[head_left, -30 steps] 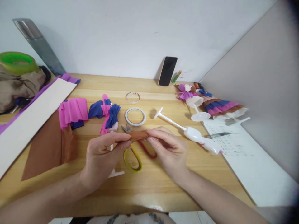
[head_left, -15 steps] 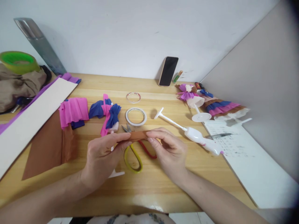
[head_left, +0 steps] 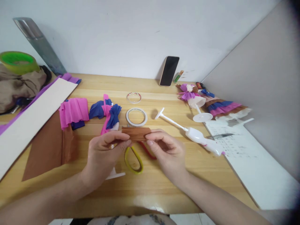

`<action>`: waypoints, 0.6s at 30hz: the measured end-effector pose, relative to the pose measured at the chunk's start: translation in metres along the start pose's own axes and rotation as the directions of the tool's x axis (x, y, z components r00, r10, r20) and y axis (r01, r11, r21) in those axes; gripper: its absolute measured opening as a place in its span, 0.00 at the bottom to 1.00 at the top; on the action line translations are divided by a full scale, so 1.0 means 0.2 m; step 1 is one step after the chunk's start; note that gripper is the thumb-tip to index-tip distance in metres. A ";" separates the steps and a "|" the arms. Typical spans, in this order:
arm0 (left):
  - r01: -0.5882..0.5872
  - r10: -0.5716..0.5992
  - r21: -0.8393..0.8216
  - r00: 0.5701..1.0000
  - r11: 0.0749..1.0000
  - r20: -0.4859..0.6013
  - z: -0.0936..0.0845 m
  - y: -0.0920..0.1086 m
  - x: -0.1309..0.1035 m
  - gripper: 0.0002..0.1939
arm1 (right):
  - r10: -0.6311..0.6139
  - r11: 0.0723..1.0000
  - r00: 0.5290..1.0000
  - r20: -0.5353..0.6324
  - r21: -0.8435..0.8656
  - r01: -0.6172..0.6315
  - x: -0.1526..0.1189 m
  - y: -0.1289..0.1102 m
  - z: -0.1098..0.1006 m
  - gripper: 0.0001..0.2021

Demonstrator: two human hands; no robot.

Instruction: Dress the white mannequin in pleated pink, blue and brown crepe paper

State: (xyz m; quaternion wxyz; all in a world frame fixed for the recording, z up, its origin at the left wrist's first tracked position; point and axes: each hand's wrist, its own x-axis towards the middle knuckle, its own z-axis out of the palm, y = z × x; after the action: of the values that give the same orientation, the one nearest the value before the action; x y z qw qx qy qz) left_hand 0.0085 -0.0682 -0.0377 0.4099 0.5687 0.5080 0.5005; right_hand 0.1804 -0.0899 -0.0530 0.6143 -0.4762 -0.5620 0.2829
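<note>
A small folded piece of brown paper (head_left: 137, 133) is stretched between my two hands above the table. My left hand (head_left: 103, 156) pinches its left end between thumb and fingers. Its right end is pinched by my right hand (head_left: 170, 153). Beneath the paper lie scissors with yellow and red handles (head_left: 133, 159), their blades mostly hidden. A roll of white tape (head_left: 136, 117) is just behind the paper. To the left stands a small form dressed in pink and blue paper (head_left: 109, 114), partly covered by my left hand. A bare white form (head_left: 197, 136) lies at the right.
Pink pleated paper (head_left: 74, 113), a large brown sheet (head_left: 47, 147) and a white board (head_left: 35, 122) lie left. A phone (head_left: 169, 71) leans on the wall. Dressed forms (head_left: 220, 106), a knife (head_left: 221, 136) and a marked white sheet (head_left: 253, 162) are right.
The brown paper has tilted, so more of its face shows, with its upper edge raised over the scissor blades. Both hands have shifted slightly and still pinch it.
</note>
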 end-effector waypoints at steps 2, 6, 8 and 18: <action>0.060 -0.060 -0.071 0.998 0.996 -0.002 0.01 0.01 0.01 0.03 | -0.010 1.000 1.000 -0.012 -0.001 0.010 0.01 -0.01 0.00 0.06; 0.104 -0.104 -0.111 0.995 0.988 0.005 0.01 0.02 0.01 0.03 | 0.003 0.999 1.000 -0.009 0.046 -0.002 0.02 -0.01 0.00 0.06; 0.099 -0.099 -0.104 0.995 0.990 0.006 0.01 0.02 0.01 0.02 | 0.012 0.997 1.000 0.002 0.083 -0.012 0.01 -0.01 0.00 0.06; 0.100 -0.093 -0.163 0.995 0.982 0.046 0.01 0.02 0.01 0.04 | 0.029 0.984 0.999 0.025 0.177 -0.033 0.01 0.01 0.00 0.10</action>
State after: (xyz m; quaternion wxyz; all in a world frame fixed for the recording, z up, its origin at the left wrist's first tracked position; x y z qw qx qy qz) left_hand 0.0112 -0.0661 -0.0329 0.4889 0.5168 0.4839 0.5096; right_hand 0.1805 -0.0884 -0.0537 0.6435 -0.4250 -0.5339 0.3467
